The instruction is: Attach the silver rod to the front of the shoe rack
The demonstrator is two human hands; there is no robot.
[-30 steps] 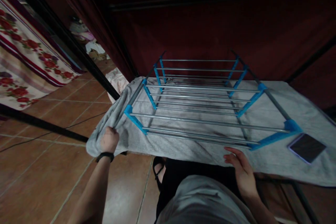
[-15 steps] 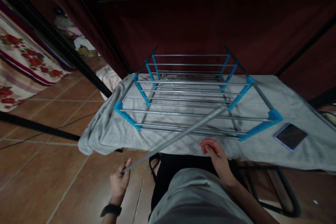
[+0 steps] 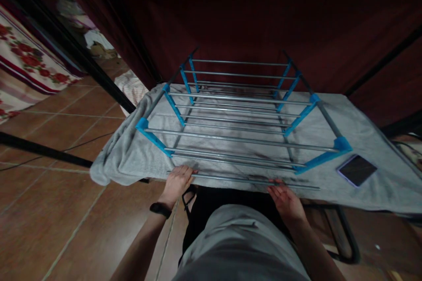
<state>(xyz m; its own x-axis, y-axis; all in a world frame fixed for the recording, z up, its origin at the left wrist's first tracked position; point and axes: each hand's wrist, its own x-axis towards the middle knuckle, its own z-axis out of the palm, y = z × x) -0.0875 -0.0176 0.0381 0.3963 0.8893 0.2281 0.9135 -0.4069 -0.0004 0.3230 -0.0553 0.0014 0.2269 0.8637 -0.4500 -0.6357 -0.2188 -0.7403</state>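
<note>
A loose grey metal rod [image 3: 231, 179] lies level along the front edge of the grey blanket. My left hand [image 3: 178, 181], with a dark band on the wrist, is closed over the rod near its left end. Toward the other end my right hand [image 3: 285, 199] has its fingertips wrapped on the same rod, whose tip sticks out to the right. Just beyond the hands stands a rack [image 3: 244, 138] of metal bars joined by blue plastic connectors; the rod is apart from it.
A phone [image 3: 357, 170] lies on the grey blanket [image 3: 369, 136] right of the rack. Dark red curtain [image 3: 237, 17] hangs behind. A black metal post [image 3: 108, 83] slants at the left, with tiled floor [image 3: 59, 202] below. A black tubular frame [image 3: 351, 239] stands low at the right.
The rod was slanting up to the right over the rack, held only by my left hand. Now it lies level at the blanket's front edge, and my right hand has taken hold too.
</note>
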